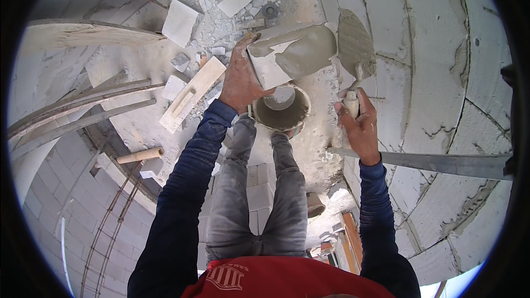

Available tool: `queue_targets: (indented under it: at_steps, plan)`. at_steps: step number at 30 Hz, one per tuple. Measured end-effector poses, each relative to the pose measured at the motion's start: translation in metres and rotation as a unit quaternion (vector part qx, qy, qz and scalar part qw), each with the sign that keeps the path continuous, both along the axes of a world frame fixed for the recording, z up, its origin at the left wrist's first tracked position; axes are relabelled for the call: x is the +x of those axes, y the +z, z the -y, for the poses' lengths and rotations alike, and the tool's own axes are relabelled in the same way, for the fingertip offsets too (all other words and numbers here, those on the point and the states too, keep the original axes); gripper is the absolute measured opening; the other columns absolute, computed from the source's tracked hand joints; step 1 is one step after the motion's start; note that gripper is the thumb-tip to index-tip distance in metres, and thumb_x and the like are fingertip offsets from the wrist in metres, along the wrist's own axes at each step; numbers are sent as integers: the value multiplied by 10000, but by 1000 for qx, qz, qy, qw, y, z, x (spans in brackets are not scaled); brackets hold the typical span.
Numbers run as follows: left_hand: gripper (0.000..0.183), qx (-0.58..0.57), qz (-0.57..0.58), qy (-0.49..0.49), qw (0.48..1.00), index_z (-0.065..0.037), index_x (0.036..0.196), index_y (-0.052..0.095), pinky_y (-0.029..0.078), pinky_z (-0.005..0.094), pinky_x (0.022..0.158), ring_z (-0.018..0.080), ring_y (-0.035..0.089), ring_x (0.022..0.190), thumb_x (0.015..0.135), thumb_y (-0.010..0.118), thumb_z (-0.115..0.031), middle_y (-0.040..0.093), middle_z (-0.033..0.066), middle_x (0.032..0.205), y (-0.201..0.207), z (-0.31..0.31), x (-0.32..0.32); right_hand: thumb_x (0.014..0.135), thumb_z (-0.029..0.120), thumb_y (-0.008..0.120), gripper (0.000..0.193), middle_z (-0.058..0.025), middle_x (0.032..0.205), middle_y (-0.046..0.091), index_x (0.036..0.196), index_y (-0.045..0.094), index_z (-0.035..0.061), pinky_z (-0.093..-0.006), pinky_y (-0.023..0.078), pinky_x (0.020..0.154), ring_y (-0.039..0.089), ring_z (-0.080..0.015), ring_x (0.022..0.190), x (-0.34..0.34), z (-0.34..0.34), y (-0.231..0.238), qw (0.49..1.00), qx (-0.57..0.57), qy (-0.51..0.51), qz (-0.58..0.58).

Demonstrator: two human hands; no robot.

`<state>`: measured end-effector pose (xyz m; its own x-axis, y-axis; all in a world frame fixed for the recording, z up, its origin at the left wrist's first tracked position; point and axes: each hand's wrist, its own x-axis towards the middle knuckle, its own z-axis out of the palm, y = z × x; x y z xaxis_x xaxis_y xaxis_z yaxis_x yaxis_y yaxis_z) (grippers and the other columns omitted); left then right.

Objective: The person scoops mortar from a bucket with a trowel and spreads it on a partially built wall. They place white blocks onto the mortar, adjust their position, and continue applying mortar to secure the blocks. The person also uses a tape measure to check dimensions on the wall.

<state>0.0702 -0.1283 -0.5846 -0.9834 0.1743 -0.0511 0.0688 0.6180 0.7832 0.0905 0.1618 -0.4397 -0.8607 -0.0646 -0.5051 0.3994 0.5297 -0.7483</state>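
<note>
My left hand (243, 77) grips the left end of a pale lightweight concrete block (266, 69), held up in front of me. Wet grey mortar (310, 52) is smeared over the right part of its upper face. In my right hand (360, 127) is the handle of a trowel (355, 44), fingers closed round it. The trowel's broad blade, coated with mortar, points away from me just right of the block. Below the block, between my feet, stands a round bucket (302, 111) with grey residue on its inner wall; the block hides part of its rim.
A wall of large pale blocks (436, 66) rises on the right, with a long metal bar (441, 164) across it. Broken blocks and rubble (237, 1) litter the floor ahead. To the left lie a wooden float (193, 94), planks (83, 113) and a short round wooden piece (141, 155).
</note>
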Motion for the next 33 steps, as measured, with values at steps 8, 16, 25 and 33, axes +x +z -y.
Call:
queue_targets:
  at_steps: [8,16,25,33]
  plan:
    - [1078,-40,-3,25,999,10,1455,465,328,495,1202,443,368,1409,599,955,-425,397,266,1491,-2,9,-18,995,203,655,188,-27,726,541,1051,579,40,-280,454,549,511,-96,592,55,62,-45,872,-388,-236,181]
    - [1074,-72,-58,-10,996,75,1481,388,330,492,1195,453,372,1412,681,927,-395,409,287,1475,-16,23,-32,1023,202,650,254,2,691,544,1164,605,-4,-280,461,538,512,-82,562,35,90,-37,940,-268,-25,211]
    - [1259,-157,-11,-33,987,144,1505,249,328,489,1200,470,428,1376,636,960,-426,394,333,1462,-35,48,-19,963,264,725,518,-86,776,643,1358,582,-39,-285,512,567,597,-126,571,155,17,-96,943,-113,-69,306]
    - [1190,-78,99,-53,991,138,1499,303,386,506,1143,468,505,1316,685,937,-456,407,346,1494,-66,133,22,825,418,822,680,-212,1132,642,1269,563,-26,-518,528,918,663,-403,1011,203,4,-300,929,234,215,191]
